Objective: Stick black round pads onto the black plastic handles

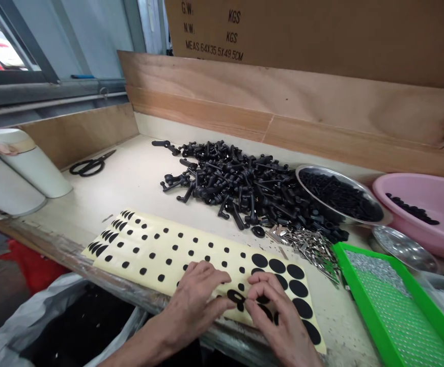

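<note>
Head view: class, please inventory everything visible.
Bench: one, cream, centre
Sticker sheet: one or more, yellowish, front
Stickers: many, black, on sheet
Ring: one, black, between hands
Parts: many, black, heaped centrally
Metal pieces: many, silver, beside heap
Scissors: one, black, bench left
Bottles: two, white, far left
Bowl: one, silver, beside heap
Sticks: many, black, in bowl
Basin: one, pink, right
Round pieces: several, black, in basin
Dish: one, silver, beside basin
Tray: one, green, lower right
Bits: many, silvery, in tray
Container: one, clear, right edge
Carton: one, brown, top
Boards: several, brown, behind bench
Bag: one, whitish, lower left
Bundle: one, red, lower left
Vehicles: count unclear, white, outside
Left hand: one, bare, at ring
Right hand: one, bare, at ring
</note>
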`<state>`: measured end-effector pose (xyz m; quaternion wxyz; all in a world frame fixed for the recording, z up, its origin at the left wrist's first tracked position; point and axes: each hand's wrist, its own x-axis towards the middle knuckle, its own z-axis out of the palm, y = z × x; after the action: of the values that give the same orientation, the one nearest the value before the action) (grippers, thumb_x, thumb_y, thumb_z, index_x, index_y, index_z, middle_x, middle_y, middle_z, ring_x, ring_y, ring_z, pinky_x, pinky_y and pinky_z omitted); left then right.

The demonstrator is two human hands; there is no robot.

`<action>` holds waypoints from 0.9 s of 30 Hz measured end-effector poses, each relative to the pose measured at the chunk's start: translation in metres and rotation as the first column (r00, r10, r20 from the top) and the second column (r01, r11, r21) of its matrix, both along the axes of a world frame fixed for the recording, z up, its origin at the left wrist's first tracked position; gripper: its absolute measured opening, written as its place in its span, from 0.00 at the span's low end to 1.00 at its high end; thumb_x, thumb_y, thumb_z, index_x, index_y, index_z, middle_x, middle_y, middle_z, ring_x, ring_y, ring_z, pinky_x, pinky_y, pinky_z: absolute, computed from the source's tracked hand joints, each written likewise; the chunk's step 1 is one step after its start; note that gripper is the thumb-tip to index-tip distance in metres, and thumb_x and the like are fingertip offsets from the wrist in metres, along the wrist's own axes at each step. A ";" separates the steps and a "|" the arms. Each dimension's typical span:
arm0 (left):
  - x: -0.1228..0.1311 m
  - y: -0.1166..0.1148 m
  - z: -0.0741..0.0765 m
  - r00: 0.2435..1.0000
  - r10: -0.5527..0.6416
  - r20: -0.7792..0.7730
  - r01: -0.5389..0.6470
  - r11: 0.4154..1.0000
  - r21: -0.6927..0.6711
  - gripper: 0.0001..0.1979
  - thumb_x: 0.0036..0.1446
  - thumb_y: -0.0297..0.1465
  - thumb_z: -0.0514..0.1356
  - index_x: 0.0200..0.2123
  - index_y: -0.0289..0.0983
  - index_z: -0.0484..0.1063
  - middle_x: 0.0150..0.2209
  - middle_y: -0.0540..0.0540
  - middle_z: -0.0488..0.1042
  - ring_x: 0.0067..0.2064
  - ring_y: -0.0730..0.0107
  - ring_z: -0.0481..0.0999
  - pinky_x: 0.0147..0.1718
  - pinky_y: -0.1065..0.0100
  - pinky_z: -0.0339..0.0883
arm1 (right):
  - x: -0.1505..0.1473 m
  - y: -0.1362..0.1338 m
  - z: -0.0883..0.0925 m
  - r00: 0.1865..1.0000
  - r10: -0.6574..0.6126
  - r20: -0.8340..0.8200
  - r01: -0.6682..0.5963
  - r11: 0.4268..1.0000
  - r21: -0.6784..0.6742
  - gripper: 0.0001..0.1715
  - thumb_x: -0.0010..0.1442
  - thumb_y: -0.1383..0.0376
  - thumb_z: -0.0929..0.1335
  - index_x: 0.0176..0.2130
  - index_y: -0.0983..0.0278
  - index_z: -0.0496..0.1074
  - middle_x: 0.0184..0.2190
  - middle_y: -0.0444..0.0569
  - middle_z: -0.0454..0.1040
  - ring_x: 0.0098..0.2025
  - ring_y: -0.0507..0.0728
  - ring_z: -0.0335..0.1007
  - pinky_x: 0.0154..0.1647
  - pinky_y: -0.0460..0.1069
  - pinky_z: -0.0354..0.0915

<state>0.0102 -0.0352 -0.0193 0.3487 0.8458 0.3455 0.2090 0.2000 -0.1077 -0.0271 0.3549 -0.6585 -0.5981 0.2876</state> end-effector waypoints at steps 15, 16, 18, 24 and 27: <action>0.000 0.033 0.021 0.792 0.550 0.267 -0.147 0.596 -0.790 0.08 0.49 0.35 0.65 0.25 0.36 0.75 0.26 0.49 0.73 0.32 0.69 0.67 0.35 0.69 0.59 | -0.024 0.049 0.005 0.880 -0.193 -0.433 0.186 0.981 -0.060 0.17 0.53 0.51 0.71 0.28 0.62 0.74 0.25 0.46 0.71 0.27 0.54 0.64 0.28 0.47 0.62; 0.000 0.033 0.021 0.787 0.556 0.267 -0.144 0.586 -0.797 0.08 0.49 0.34 0.65 0.25 0.36 0.75 0.26 0.50 0.72 0.31 0.69 0.67 0.35 0.69 0.58 | -0.025 0.051 0.006 0.883 -0.189 -0.430 0.185 0.981 -0.053 0.17 0.54 0.51 0.70 0.27 0.62 0.73 0.24 0.45 0.69 0.26 0.53 0.62 0.26 0.46 0.61; 0.001 0.032 0.021 0.781 0.561 0.274 -0.136 0.582 -0.802 0.08 0.49 0.35 0.65 0.25 0.36 0.75 0.26 0.50 0.72 0.30 0.69 0.67 0.34 0.69 0.59 | -0.028 0.054 0.006 0.889 -0.181 -0.421 0.191 0.981 -0.019 0.17 0.55 0.51 0.69 0.26 0.62 0.72 0.23 0.44 0.68 0.25 0.53 0.61 0.25 0.46 0.60; -0.002 0.063 0.019 0.859 0.436 0.269 -0.348 0.882 -0.319 0.13 0.59 0.39 0.57 0.34 0.39 0.78 0.39 0.43 0.74 0.43 0.59 0.70 0.44 0.61 0.63 | -0.043 0.060 0.005 0.947 -0.237 -0.216 0.307 0.863 0.400 0.09 0.59 0.62 0.66 0.27 0.59 0.68 0.27 0.46 0.69 0.30 0.56 0.65 0.33 0.49 0.60; -0.011 0.113 0.016 0.833 0.540 0.118 -0.551 0.830 0.091 0.17 0.59 0.34 0.57 0.51 0.39 0.70 0.53 0.40 0.68 0.52 0.54 0.65 0.50 0.54 0.59 | -0.047 0.059 0.004 0.932 -0.313 -0.180 0.360 0.758 0.544 0.06 0.59 0.65 0.66 0.29 0.58 0.67 0.30 0.47 0.69 0.32 0.57 0.65 0.33 0.50 0.58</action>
<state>-0.0009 0.0775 -0.0033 0.2373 0.7215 0.5438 0.3570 0.1530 -0.0491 -0.0234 0.6037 -0.6073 -0.5137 0.0533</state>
